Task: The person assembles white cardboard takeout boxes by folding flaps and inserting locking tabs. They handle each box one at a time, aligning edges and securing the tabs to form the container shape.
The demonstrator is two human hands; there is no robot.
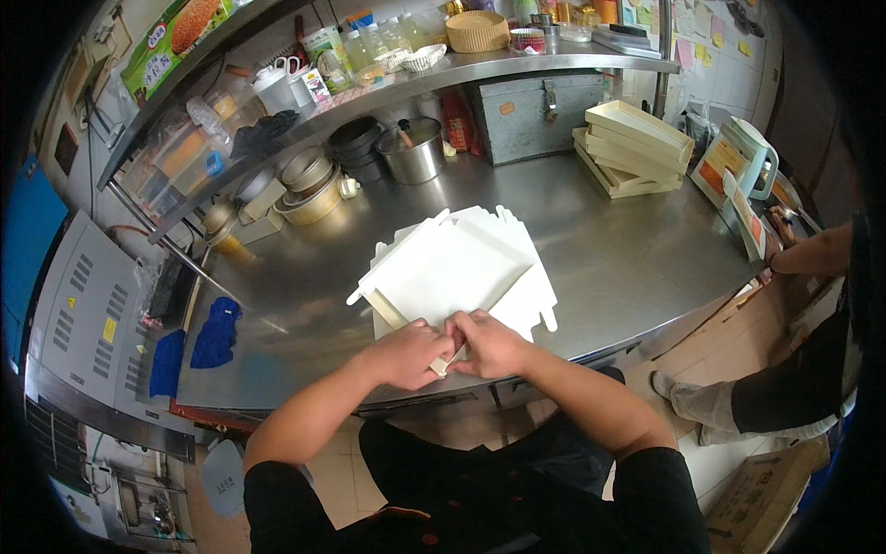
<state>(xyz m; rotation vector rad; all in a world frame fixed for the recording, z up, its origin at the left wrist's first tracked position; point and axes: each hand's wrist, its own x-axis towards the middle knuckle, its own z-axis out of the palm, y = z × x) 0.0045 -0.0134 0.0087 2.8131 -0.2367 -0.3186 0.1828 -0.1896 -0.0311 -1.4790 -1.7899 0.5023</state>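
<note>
A white cardboard box tray (452, 268), partly folded up, lies near the front edge of the steel table, on top of more flat white blanks (528, 305). At its near corner my left hand (413, 355) pinches the folded cardboard wall from the left. My right hand (489, 344) grips the same corner from the right, with the fingers of both hands almost touching. The folded flap between the fingertips is mostly hidden. Some of the tray's other walls stand raised, and tabs stick out at the corners.
Finished cardboard trays (637, 143) are stacked at the back right, beside a grey metal case (540, 113). Pots (413, 152) and pans line the back under a loaded shelf (461, 69). Blue cloths (216, 332) lie at left. Another person's arm (812, 254) reaches in at right.
</note>
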